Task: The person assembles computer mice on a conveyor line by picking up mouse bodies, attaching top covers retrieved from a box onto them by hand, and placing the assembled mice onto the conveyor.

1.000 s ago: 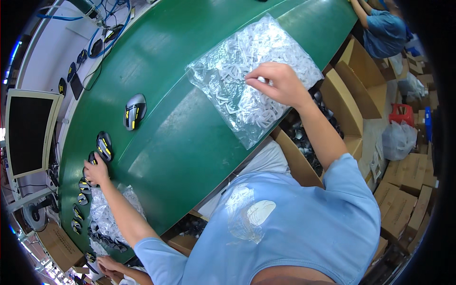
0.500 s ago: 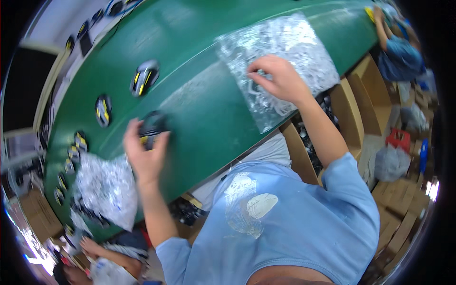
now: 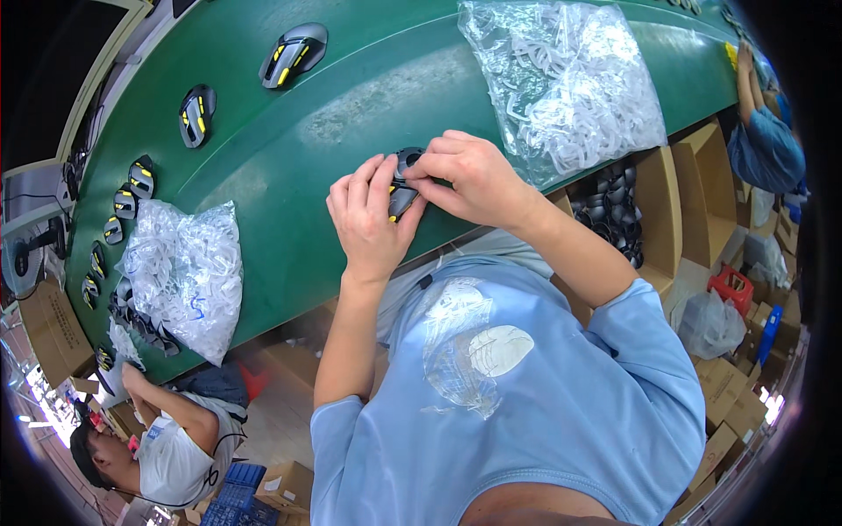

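A black and grey computer mouse with yellow accents is between my hands, over the green table close to my body. My left hand grips it, fingers on one side and thumb at its lower end. My right hand has its fingertips pinched together at the mouse's upper end; whatever small piece they hold, if any, is hidden. Beyond my right hand lies a clear plastic bag full of curved white plastic pieces. Two similar mice, one upright mouse and a nearer mouse, rest farther left.
Another bag of white pieces lies on the green table at left, near several mice. An open cardboard box with dark shells stands below the right edge. Co-workers sit at lower left and far right.
My left hand has brought the mouse rightward, and my right hand has come from over the bag down to the mouse. Both hands now meet at it. The view has shifted too.
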Motion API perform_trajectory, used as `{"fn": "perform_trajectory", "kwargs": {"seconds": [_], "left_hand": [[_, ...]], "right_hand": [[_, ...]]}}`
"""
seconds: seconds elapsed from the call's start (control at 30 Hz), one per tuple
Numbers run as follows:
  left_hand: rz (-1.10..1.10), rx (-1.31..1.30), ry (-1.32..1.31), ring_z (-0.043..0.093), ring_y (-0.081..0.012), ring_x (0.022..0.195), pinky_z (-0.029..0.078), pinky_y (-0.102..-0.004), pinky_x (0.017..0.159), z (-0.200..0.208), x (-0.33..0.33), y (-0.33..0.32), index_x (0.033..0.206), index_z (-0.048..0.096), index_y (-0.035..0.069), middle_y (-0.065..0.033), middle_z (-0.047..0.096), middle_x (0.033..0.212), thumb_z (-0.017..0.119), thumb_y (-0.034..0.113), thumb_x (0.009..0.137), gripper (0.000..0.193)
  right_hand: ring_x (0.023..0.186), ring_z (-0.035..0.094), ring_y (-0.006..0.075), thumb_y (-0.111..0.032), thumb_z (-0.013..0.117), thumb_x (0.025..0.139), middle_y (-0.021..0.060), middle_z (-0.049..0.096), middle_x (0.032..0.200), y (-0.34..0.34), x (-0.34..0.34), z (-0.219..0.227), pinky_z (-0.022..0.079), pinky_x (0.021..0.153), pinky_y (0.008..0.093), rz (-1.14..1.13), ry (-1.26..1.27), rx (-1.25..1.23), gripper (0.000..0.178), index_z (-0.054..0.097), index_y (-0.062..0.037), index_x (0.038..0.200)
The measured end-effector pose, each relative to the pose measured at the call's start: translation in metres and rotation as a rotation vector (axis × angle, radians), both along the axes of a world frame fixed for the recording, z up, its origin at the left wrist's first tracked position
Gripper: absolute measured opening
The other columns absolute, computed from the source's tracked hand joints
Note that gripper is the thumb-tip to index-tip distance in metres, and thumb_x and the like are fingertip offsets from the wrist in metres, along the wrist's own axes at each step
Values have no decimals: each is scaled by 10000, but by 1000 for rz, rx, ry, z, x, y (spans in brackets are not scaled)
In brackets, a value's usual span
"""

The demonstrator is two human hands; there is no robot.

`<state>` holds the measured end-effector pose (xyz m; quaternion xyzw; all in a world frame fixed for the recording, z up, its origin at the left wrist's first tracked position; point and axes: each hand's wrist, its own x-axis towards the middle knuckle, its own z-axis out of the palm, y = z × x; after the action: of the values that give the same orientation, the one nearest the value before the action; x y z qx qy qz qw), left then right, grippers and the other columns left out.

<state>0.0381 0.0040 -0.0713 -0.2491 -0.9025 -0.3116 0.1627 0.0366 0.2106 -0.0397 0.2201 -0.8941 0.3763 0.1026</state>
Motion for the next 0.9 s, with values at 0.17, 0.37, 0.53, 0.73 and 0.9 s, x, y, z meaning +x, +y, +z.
{"fn": "perform_trajectory", "kwargs": {"seconds": [0.17,0.37,0.53,0.73,0.9], "left_hand": [[-6,-86,11,642,-347,1128,510,-462,975,10,5,1,1310,735,52,-128,729,1326,898,205,790,566],[-147,-182,93,684,-391,1112,526,-488,974,10,-7,-2,1322,716,8,-173,739,1307,859,212,838,545],[-175,-165,125,674,-412,1111,524,-499,958,2,-13,-12,1326,704,-3,-192,734,1316,888,251,887,539],[-173,-220,157,658,-405,1133,513,-498,975,4,-12,-16,1378,659,0,-204,714,1347,911,216,889,590],[-189,-213,112,639,-397,1167,495,-496,999,-1,-14,-18,1408,631,2,-205,693,1365,889,204,915,592]], "right_hand": [[902,670,225,-193,815,872,9,680,944,3,19,11,595,675,364,22,83,129,200,805,-140,1065],[904,682,250,-194,790,860,19,678,988,15,31,-12,598,580,378,95,45,177,501,732,-119,1352],[821,665,222,-235,790,876,10,669,947,12,53,-34,561,564,365,7,232,-24,428,758,-181,1299],[772,719,242,-135,834,887,55,791,914,131,155,-78,560,686,394,-600,235,-290,119,831,-131,1006],[766,763,312,-315,785,958,135,785,843,234,208,-207,585,707,394,-1139,-574,-175,294,791,-22,971]]}}
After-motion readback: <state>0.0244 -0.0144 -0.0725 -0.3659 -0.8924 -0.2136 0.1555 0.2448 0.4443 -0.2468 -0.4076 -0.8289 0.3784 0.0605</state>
